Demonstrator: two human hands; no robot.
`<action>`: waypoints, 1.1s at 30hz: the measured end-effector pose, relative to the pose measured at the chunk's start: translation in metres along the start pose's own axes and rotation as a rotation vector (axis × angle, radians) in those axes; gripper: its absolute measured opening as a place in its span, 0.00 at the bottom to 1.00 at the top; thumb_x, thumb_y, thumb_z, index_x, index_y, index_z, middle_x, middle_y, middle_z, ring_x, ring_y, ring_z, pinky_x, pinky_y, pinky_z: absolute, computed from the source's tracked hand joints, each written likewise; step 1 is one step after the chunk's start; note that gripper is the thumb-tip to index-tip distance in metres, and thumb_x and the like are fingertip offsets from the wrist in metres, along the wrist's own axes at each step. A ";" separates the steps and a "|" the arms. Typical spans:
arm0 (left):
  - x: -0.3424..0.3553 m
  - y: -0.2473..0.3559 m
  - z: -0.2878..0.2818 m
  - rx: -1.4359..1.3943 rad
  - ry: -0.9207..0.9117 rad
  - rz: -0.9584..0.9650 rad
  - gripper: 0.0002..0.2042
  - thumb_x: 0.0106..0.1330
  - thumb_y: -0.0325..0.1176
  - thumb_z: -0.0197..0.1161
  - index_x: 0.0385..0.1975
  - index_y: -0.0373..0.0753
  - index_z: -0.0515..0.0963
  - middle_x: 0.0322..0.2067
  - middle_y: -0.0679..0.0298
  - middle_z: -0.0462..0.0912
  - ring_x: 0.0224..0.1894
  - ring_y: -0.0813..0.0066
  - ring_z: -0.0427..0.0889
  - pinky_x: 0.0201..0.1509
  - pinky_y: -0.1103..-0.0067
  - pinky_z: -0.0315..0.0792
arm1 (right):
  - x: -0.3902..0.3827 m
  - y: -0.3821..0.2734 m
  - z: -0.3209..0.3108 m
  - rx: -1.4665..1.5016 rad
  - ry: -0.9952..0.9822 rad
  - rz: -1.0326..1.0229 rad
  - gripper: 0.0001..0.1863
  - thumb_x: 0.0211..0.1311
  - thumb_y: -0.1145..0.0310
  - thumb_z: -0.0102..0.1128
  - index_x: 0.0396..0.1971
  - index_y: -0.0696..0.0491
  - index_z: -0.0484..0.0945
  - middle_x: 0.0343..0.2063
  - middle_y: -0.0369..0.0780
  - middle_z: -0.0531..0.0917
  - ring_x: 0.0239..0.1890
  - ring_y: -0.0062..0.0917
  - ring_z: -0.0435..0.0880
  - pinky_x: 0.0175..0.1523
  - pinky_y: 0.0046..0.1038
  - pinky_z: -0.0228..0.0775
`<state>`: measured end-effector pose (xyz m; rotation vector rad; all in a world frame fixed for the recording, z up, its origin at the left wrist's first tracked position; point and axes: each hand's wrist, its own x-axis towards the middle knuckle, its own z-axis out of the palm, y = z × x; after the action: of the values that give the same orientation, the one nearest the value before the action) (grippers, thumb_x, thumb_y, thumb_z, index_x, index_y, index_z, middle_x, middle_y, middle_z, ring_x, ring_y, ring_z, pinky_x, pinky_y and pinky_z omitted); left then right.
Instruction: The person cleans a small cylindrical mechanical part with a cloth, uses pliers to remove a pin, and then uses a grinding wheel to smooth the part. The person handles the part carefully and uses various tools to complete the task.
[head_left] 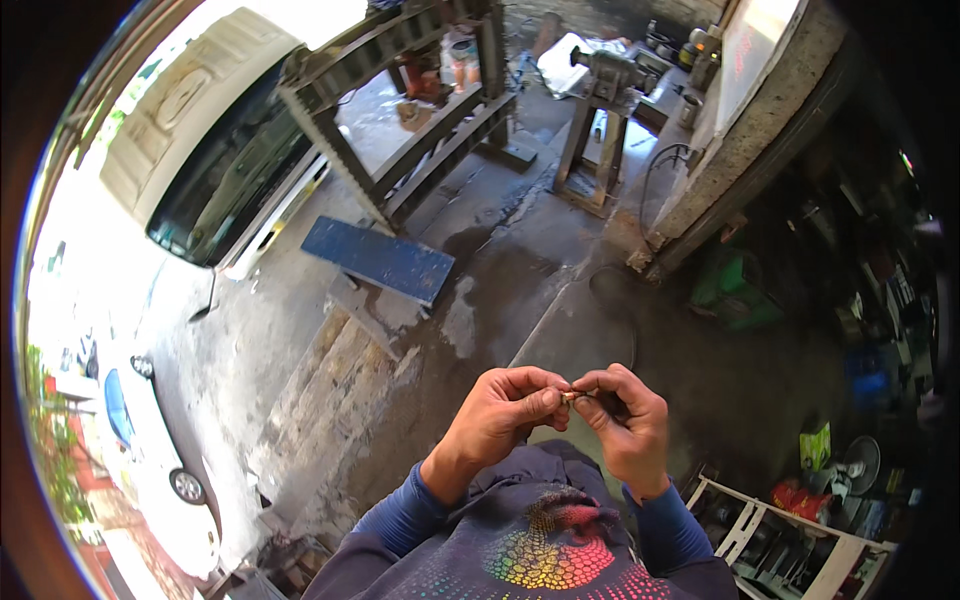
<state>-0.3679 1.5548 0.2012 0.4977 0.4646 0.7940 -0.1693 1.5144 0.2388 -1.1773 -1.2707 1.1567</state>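
In front of my chest both hands meet at the fingertips. A small light-coloured piece (569, 396), perhaps partly metal, sits between them; its kind is too small to make out. My left hand (497, 412) pinches it from the left between thumb and forefinger. From the right, my right hand (630, 420) grips at the same piece with thumb and bent forefinger. The fingertips hide most of it. Blue sleeves cover both forearms.
A blue bench (378, 258) stands ahead on the left, near a heavy metal frame (330, 140). Beyond are a bench grinder (608, 75) on a stand and a concrete pillar (760, 130). A van (225, 150) and white car (160, 470) stand left; a slatted rack (790, 530) is right.
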 end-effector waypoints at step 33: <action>0.684 0.224 -0.257 0.102 0.071 -0.213 0.11 0.74 0.29 0.67 0.51 0.31 0.83 0.41 0.56 0.89 0.42 0.67 0.89 0.50 0.71 0.86 | 0.679 0.269 -0.157 -0.037 0.111 0.106 0.07 0.69 0.75 0.69 0.44 0.60 0.85 0.34 0.38 0.84 0.38 0.17 0.85 0.44 0.21 0.77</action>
<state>-0.2164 2.2730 -0.0108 0.5062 0.6153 0.5867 -0.0137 2.2107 0.0187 -1.3322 -1.1615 1.1318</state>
